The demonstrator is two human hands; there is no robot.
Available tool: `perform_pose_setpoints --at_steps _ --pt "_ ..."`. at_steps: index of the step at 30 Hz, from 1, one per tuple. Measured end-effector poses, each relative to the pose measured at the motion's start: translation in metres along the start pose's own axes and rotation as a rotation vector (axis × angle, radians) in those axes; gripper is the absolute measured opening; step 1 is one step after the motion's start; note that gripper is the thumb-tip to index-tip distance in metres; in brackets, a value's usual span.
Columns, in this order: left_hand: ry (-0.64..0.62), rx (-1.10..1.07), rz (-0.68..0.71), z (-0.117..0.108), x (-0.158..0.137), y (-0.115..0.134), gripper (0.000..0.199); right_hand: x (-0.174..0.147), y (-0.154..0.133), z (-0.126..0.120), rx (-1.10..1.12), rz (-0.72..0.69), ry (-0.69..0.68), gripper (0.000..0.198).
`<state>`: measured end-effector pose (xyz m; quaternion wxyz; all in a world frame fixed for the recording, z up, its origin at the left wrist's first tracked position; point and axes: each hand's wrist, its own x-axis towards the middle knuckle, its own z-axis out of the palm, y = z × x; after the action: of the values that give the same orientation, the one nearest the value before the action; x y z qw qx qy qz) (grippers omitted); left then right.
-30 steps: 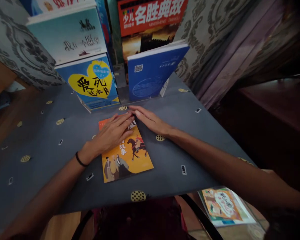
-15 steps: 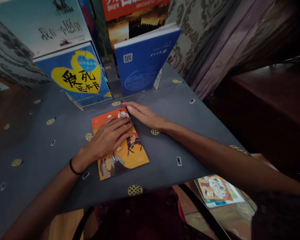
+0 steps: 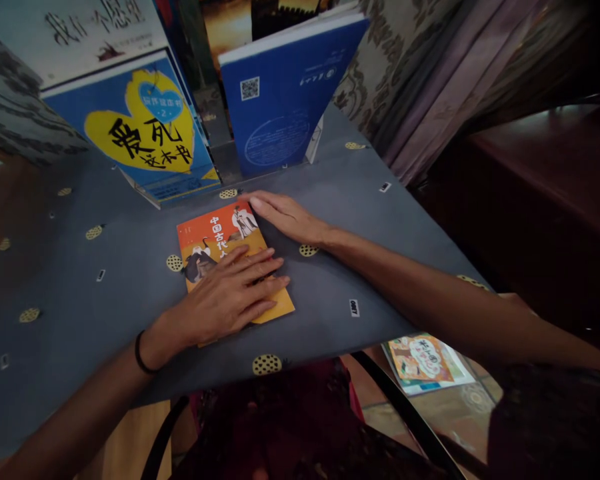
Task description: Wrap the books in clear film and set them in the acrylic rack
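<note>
A small orange and yellow book (image 3: 207, 233) with white Chinese lettering and drawn figures lies flat on the table near its front edge. My left hand (image 3: 230, 290) rests palm down across the lower half of its cover, fingers stretched out, hiding part of the picture. At the book's far right corner is my right hand (image 3: 290, 217), its fingers extended and the fingertips touching or just beside that corner. A black band circles my left wrist.
On the blue-grey tablecloth (image 3: 380, 260), a blue book (image 3: 285, 100) and one with a yellow heart (image 3: 145, 127) stand upright behind the orange book, with more books behind them. Curtains hang beyond. Lower right, below table height, lies another picture book (image 3: 425, 363).
My left hand has slid down the cover toward the table's front edge, uncovering the title lettering. My right hand stays at the far corner. The view has tilted slightly downward.
</note>
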<state>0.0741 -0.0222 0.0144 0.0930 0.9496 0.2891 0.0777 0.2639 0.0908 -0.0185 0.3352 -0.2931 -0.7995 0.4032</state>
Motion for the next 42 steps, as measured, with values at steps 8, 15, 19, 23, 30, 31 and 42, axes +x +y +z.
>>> perform_pose_setpoints --at_steps 8,15,19,23,30,31,42 --pt "-0.039 0.018 0.024 -0.001 -0.006 0.019 0.037 0.000 -0.001 0.000 -0.004 0.000 -0.001 0.061" --pt "-0.047 0.092 0.020 0.003 -0.009 0.032 0.040 -0.002 -0.004 0.001 -0.029 0.018 0.004 0.055" --pt "0.011 0.090 0.041 0.003 -0.014 0.034 0.041 -0.007 -0.009 0.007 -0.133 0.000 0.033 0.055" --pt "0.282 0.029 -0.070 0.001 -0.033 0.034 0.039 -0.031 -0.031 0.018 -0.293 -0.053 -0.026 0.054" --pt "0.604 -0.139 -0.607 0.013 -0.080 0.016 0.036 -0.075 -0.098 0.076 -0.499 -0.194 -0.219 0.066" --pt "0.584 -0.141 -0.611 0.017 -0.084 0.012 0.037 -0.078 -0.105 0.086 -0.506 -0.238 -0.267 0.069" --pt "0.476 -0.034 -0.603 0.034 -0.092 0.003 0.041 -0.096 -0.112 0.099 -0.614 -0.222 -0.364 0.083"
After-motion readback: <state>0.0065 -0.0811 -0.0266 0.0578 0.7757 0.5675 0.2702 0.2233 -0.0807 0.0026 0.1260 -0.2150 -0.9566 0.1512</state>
